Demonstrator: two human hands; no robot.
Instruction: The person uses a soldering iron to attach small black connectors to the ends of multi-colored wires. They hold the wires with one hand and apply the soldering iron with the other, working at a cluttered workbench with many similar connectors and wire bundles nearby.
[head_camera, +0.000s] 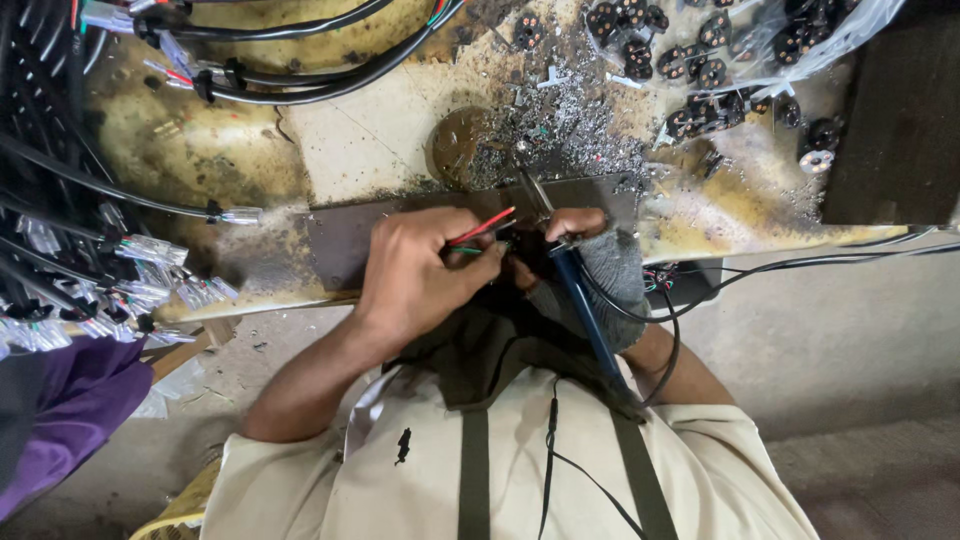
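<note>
I work over the stained bench, my right hand in its grey wrap closed around the blue soldering iron so its tip meets the joint, while my left hand pinches the red wire between fingertips to steady it

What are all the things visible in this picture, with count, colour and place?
soldering iron: one, blue handle, in right hand
thin wires: a few, red and green, pinched by left hand
metal strip: one, dark brown, across workbench
black cables: several, top left
clear connectors: many, left edge
round black parts: many, in clear bag, top right
solder scraps: grey, top centre
purple cloth: one, lower left
left hand: bare
right hand: grey glove
</note>
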